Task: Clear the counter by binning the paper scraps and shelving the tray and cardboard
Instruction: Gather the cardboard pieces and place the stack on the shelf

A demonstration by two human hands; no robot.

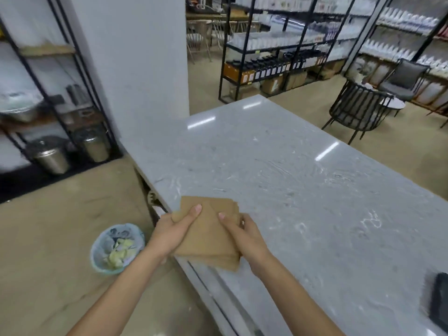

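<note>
A stack of brown cardboard sheets is at the near left edge of the grey marble counter. My left hand grips its left side with the thumb on top. My right hand grips its right side, thumb on top as well. On the floor to the left stands a pale blue bin with yellow and white paper scraps inside. A dark flat object, perhaps the tray, lies at the counter's right edge, cut off by the frame.
A white pillar rises behind the counter's far left end. A black metal shelf with steel pots stands at the left. Stocked black racks and wire chairs fill the room beyond.
</note>
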